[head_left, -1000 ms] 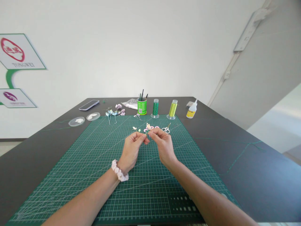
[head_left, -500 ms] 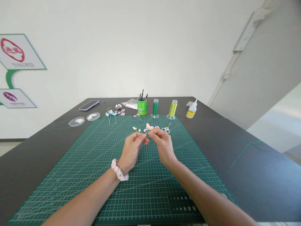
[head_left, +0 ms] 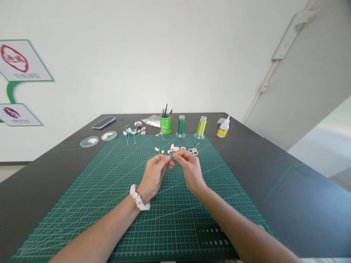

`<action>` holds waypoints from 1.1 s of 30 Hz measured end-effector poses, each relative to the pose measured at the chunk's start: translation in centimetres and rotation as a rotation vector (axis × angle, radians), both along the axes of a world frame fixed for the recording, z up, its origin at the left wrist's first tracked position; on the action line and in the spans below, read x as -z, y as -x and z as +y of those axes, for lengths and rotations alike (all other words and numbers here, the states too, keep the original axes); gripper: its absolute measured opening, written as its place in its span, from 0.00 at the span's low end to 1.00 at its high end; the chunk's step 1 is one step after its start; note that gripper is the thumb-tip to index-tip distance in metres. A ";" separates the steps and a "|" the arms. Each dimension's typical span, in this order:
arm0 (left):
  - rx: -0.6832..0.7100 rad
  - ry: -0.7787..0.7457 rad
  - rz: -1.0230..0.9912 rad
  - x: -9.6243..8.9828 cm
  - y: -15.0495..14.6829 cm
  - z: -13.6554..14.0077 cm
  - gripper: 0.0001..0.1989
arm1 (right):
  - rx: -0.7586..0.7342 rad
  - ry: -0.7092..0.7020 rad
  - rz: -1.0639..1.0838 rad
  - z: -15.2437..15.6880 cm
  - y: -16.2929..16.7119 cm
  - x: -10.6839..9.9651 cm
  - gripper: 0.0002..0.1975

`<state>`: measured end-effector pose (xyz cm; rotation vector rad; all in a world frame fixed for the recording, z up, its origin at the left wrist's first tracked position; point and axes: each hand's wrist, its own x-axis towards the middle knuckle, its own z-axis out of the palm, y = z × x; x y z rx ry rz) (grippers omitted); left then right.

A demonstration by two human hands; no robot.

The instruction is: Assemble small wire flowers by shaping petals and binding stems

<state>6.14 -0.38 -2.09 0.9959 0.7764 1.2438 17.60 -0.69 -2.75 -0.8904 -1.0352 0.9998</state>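
My left hand (head_left: 155, 171) is closed in a pinch above the green cutting mat (head_left: 109, 204), with a pale scrunchie (head_left: 139, 198) round its wrist. Close against it, my right hand (head_left: 191, 170) pinches too, thumb and forefinger together. Something tiny, partly greenish, is between the fingertips, too small to make out. Just beyond the fingers lie a peach flower (head_left: 174, 147), a pinkish-purple petal piece (head_left: 182, 148), a small whitish bud (head_left: 157, 149) and a green leaf (head_left: 162, 151). White-handled scissors (head_left: 193, 151) rest beyond my right hand.
Behind stand a green can of tools (head_left: 165, 126), a dark green thread spool (head_left: 181, 126), a yellow-green spool (head_left: 201, 126) and a glue bottle (head_left: 223, 129). Leftward are purple flowers (head_left: 138, 124), blue leaves (head_left: 133, 132), dishes (head_left: 89, 142) and a phone (head_left: 104, 122). Loose green thread (head_left: 279, 180) lies right.
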 end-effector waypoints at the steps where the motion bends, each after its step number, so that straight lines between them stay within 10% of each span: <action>1: 0.002 0.007 -0.004 0.0 0.0 0.0 0.11 | 0.000 0.001 -0.001 0.0 0.0 0.0 0.07; 33: 0.067 0.131 -0.090 0.2 0.1 0.2 0.11 | 0.005 0.020 -0.013 0.0 0.0 0.2 0.06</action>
